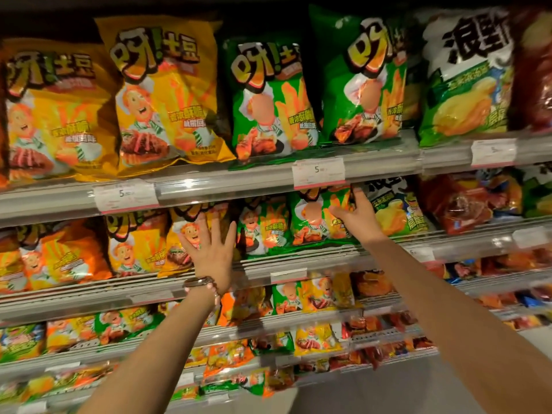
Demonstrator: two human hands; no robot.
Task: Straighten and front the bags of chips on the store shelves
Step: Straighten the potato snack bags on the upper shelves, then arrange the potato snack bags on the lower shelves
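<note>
Glossy foil bags are filling every shelf, and the ones in reach are sitting on the second shelf (pixel 328 258) across the middle of the frame. At far left an orange bag (pixel 59 252) is leaning back, its cartoon chef and fries partly hidden under the rail above. Next to it a yellow bag (pixel 137 243) is standing fairly upright. Right of that, a second yellow bag (pixel 182 234) is tilting with its lower corner poking over the shelf lip; the left hand (pixel 210 252) is pressing flat against its front, fingers spread wide, holding nothing. A watch (pixel 198 281) and a bead bracelet (pixel 216 294) are circling that wrist.

Past the left hand a green bag (pixel 263 225) is facing forward, touching another green bag (pixel 310 219) on its right. The right hand (pixel 358 213) is reaching to the upper right edge of this second green bag, fingers spread and laid on the front, the thumb pointing left across the print; whether it is gripping the bag I cannot tell. Just beside it a white and green bag (pixel 394 210) is standing, then red bags (pixel 460 204) at the right edge.

Along the upper shelf, bigger yellow bags (pixel 167 94) and green bags (pixel 361 82) are standing unevenly, some twisted. White price tags (pixel 318 173) are hanging from its rail.
</note>
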